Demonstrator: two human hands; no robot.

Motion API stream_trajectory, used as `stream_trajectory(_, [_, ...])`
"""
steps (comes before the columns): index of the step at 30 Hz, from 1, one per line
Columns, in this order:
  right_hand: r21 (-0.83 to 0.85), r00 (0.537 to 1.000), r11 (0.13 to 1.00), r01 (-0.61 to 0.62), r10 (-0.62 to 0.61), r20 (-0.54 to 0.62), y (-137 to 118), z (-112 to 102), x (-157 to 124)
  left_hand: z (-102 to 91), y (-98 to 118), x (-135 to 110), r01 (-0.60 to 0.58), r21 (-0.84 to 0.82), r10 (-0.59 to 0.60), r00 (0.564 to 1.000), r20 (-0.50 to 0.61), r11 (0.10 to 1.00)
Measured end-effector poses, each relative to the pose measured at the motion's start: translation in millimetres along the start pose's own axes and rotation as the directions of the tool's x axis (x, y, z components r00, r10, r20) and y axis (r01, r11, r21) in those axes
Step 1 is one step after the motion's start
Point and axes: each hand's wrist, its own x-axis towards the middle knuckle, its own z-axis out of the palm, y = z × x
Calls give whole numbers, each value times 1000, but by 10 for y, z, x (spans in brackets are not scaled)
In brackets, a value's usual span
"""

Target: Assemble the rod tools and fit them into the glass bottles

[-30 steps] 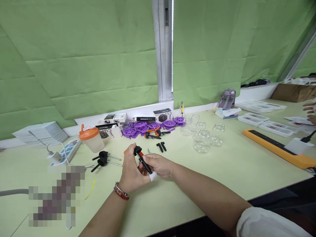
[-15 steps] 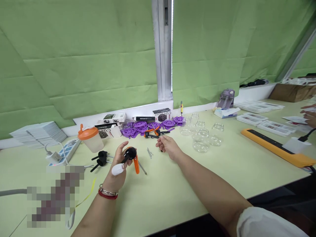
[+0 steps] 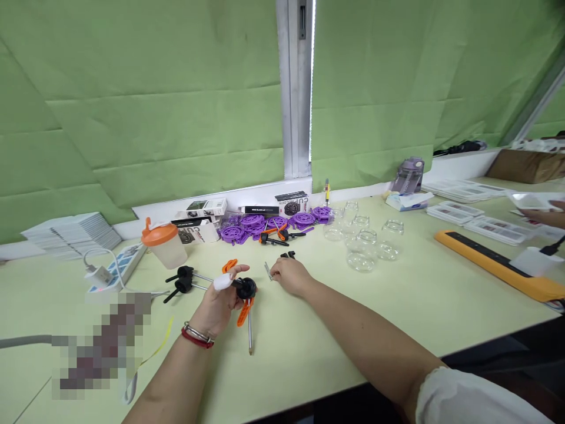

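Observation:
My left hand (image 3: pixel 227 297) is closed around an assembly with a round black head (image 3: pixel 246 288), orange blade-like arms (image 3: pixel 244 313) and a metal rod (image 3: pixel 251 335) pointing toward me. A white covering (image 3: pixel 223 281) wraps the thumb. My right hand (image 3: pixel 290 275) is low on the table, fingers pinched beside a few thin metal pins (image 3: pixel 268 271); its fingertips are partly hidden, and I cannot make out what they hold. Just behind it lie small black pieces (image 3: pixel 288 255). Left of my left hand are black-handled parts with metal rods (image 3: pixel 183 280).
Several clear jars (image 3: pixel 362 256) stand to the right. Purple wheel-shaped parts (image 3: pixel 251 222) are heaped at the back by small boxes (image 3: pixel 291 203). An orange-lidded cup (image 3: pixel 165 244) and a power strip (image 3: pixel 118 271) sit left. Another person's hand (image 3: pixel 545 215) shows far right.
My right hand has moved down and left to the metal pins. My left hand has turned the black-headed assembly, so its head has shifted right and its rod points toward me.

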Motion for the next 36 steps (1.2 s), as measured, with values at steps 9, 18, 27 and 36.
stream_trajectory(9, [-22, 999, 999, -43, 43, 14, 25, 0, 3, -17, -111, 69, 143, 70, -142, 990, -19, 987])
stream_trajectory(18, [-51, 994, 997, -54, 59, 90, 45, -11, 31, -13, -140, 52, 173, 85, -183, 976, 117, 981])
stream_trajectory(27, [-159, 988, 982, 98, -77, 132, 41, -27, -19, -72, -168, 26, 242, 83, -255, 936, 242, 967])
stream_trajectory(36, [-120, 989, 988, 99, -85, 120, 72, -41, -12, -83, -180, 22, 253, 102, -271, 928, 255, 962])
